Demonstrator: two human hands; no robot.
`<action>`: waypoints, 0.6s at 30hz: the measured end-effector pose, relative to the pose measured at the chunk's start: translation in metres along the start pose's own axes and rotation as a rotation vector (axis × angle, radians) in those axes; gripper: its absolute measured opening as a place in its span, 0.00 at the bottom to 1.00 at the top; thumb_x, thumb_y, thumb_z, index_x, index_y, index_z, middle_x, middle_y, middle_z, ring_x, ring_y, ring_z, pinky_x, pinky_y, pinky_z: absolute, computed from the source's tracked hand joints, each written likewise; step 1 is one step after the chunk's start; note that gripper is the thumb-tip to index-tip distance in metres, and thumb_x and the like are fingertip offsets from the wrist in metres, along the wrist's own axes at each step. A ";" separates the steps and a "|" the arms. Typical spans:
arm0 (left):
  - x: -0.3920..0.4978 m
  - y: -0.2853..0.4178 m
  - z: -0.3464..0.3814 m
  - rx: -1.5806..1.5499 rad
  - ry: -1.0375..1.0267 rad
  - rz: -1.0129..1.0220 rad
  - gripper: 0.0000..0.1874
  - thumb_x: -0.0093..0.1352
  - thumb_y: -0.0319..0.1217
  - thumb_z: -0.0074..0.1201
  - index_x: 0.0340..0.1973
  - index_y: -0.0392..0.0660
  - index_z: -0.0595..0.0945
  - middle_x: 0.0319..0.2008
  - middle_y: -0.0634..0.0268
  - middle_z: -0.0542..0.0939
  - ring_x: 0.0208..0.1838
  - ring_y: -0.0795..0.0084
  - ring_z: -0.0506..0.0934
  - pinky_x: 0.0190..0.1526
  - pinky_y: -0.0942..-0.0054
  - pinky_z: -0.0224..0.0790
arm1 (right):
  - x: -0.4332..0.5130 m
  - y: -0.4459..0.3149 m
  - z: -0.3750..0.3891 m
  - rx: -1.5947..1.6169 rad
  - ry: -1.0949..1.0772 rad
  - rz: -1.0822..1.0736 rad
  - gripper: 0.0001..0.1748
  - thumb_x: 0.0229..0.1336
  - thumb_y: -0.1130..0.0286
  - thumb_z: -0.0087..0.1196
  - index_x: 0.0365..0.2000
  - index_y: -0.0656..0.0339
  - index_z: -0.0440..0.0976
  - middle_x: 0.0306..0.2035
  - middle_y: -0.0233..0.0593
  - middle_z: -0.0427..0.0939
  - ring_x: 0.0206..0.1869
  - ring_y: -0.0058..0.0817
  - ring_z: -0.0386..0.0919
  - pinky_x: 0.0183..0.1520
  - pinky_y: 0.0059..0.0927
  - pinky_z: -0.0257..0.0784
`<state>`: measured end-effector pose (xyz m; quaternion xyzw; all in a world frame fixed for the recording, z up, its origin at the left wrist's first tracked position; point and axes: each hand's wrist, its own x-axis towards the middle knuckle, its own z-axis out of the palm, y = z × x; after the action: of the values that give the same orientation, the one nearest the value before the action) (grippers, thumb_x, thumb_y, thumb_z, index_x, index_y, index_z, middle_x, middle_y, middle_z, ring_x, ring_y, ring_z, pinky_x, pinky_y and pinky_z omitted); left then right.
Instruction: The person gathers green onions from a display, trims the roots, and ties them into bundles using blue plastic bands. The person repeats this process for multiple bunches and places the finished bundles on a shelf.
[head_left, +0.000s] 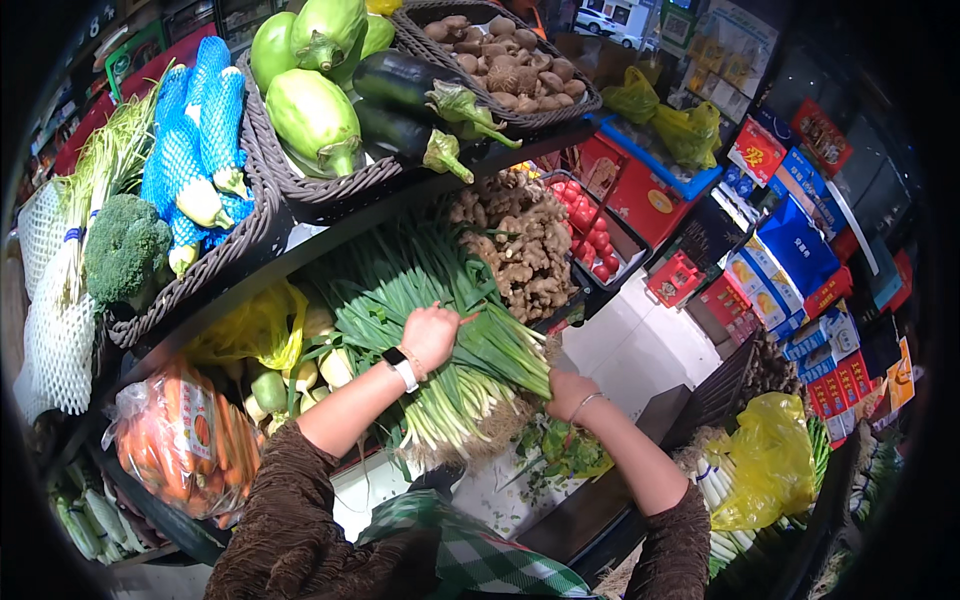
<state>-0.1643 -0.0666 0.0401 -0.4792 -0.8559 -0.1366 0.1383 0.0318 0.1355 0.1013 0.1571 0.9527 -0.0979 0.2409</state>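
Note:
A large pile of green onions (442, 405) with pale stalks and hairy roots lies on the lower shelf before me. My right hand (571, 395) is closed around the root end of one bundle of green onions (517, 345), whose leaves point up and left across the pile. Over the leaves, near a reddish tie, my left hand (433, 337) rests with curled fingers; it wears a watch at the wrist. Whether those fingers grip the bundle or its tie is hard to tell.
Ginger (521, 240) lies behind the bundle, beside a crate of red tomatoes (589, 232). Bagged carrots (187, 442) and green-topped radishes (270, 390) are at left. Above are wicker baskets (330, 187) with eggplants and mushrooms. A yellow plastic bag (772, 457) lies on scallions at right.

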 end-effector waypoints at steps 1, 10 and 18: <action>0.003 -0.007 -0.002 -0.051 0.116 0.000 0.06 0.61 0.29 0.55 0.22 0.43 0.77 0.22 0.57 0.78 0.30 0.54 0.78 0.35 0.56 0.70 | -0.007 -0.007 -0.002 -0.015 0.026 -0.001 0.20 0.48 0.67 0.56 0.42 0.66 0.70 0.40 0.56 0.80 0.46 0.48 0.80 0.49 0.44 0.75; 0.009 -0.034 -0.009 -0.344 0.215 -0.367 0.07 0.62 0.31 0.58 0.28 0.41 0.80 0.28 0.53 0.80 0.36 0.50 0.78 0.38 0.56 0.70 | -0.071 -0.013 -0.018 0.082 0.107 -0.007 0.22 0.46 0.66 0.57 0.41 0.67 0.69 0.36 0.55 0.81 0.41 0.51 0.80 0.46 0.45 0.75; 0.011 -0.043 -0.011 -0.363 0.143 -0.416 0.06 0.63 0.31 0.56 0.30 0.43 0.80 0.30 0.53 0.80 0.37 0.50 0.78 0.37 0.57 0.70 | -0.154 0.031 -0.031 0.069 0.251 -0.041 0.20 0.45 0.65 0.58 0.37 0.65 0.68 0.30 0.50 0.78 0.38 0.49 0.78 0.41 0.46 0.72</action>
<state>-0.2059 -0.0837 0.0502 -0.2992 -0.8855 -0.3464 0.0792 0.1576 0.1336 0.1996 0.1571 0.9744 -0.1153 0.1121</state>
